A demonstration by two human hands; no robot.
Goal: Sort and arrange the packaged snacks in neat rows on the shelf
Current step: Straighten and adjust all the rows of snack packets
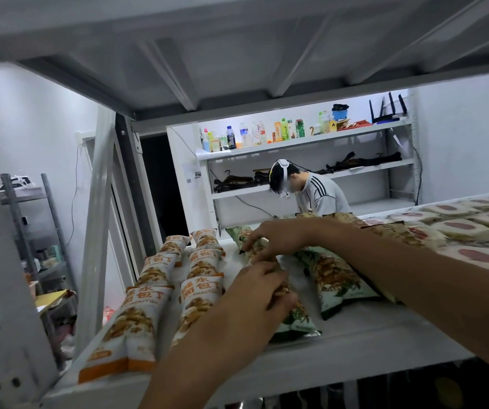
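Partly hidden: near green pack (296,320), its middle and far end lie under the left hand (255,293); only the near end, with its dark edge, shows.
Join of packs: covered by both hands, so where the far green pack (237,233) ends and the near one begins cannot be told.
Left grip: fingers curl down over the right edge of the near green pack and hold it; the thumb is out of sight.
Right grip: right hand (275,236) reaches in from the right, bent fingertips holding the near half of the far green pack.
Pack to grip: the two held packs lie end to end in one column running away from the shelf (370,329) front, flat on the board, directly beneath the hands.
Angled pack: third green pack (334,276) lies just right of that column, slanted, its far end under the right wrist.
Orange packs (148,290): two neat columns at left, overlapping end to end; the nearest reach the front lip.
Behind forearm: brown packs (399,231), mostly blocked by the right arm, print unreadable.
Cut off at right: pink-spot packs (473,225) run past the frame edge.
Below shelf: dark, contents not legible.
Background: person (320,193) bent over, hands hidden by the packs; bottles (255,134) on a far rack.
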